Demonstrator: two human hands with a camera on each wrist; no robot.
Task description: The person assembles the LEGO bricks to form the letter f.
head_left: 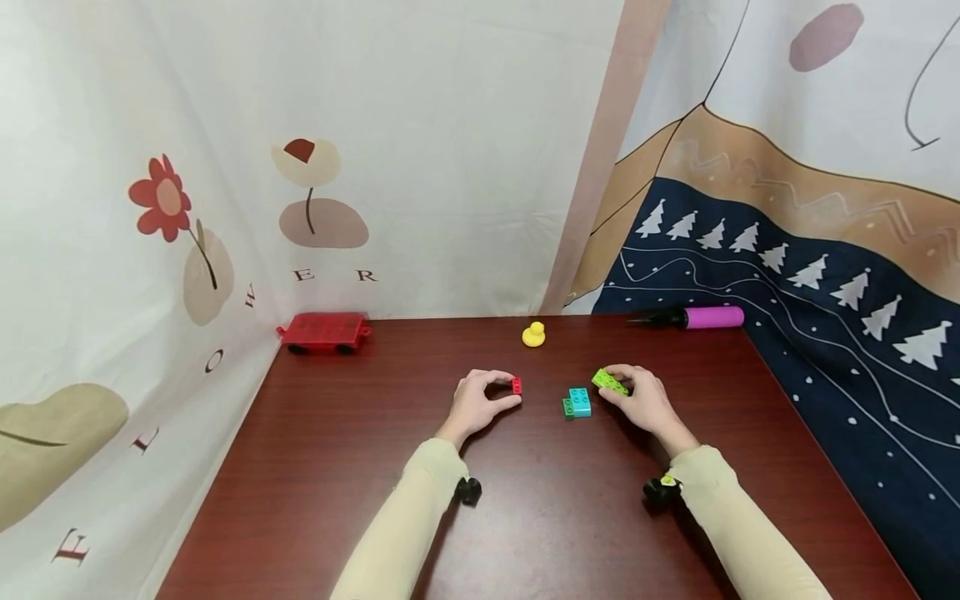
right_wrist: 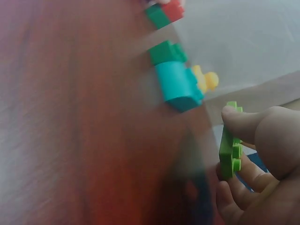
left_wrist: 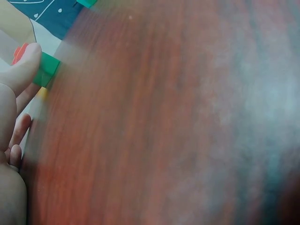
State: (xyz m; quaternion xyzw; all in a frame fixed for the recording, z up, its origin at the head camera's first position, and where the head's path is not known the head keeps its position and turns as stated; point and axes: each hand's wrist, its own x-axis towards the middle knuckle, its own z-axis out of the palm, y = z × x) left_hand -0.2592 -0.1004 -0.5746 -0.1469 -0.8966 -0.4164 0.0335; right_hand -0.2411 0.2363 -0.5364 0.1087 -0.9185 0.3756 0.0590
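Between thumb and fingers, my left hand (head_left: 477, 403) pinches a small red toy brick (head_left: 517, 385). Under the red one, a green brick (left_wrist: 47, 70) shows in the left wrist view, hidden from above. My right hand (head_left: 643, 402) grips a lime-green studded brick (head_left: 610, 382) by its sides; the right wrist view shows it tilted, close over the table. Between the two hands, a turquoise brick (head_left: 581, 401) sits on the table with a smaller green brick (head_left: 568, 408) right against its left side.
A yellow rubber duck (head_left: 533, 335) stands behind the bricks. At the back left is a red toy wagon (head_left: 324, 332); at the back right lies a purple-handled tool (head_left: 712, 317) with a black end. Printed curtains (head_left: 450, 167) border the brown table (head_left: 315, 467).
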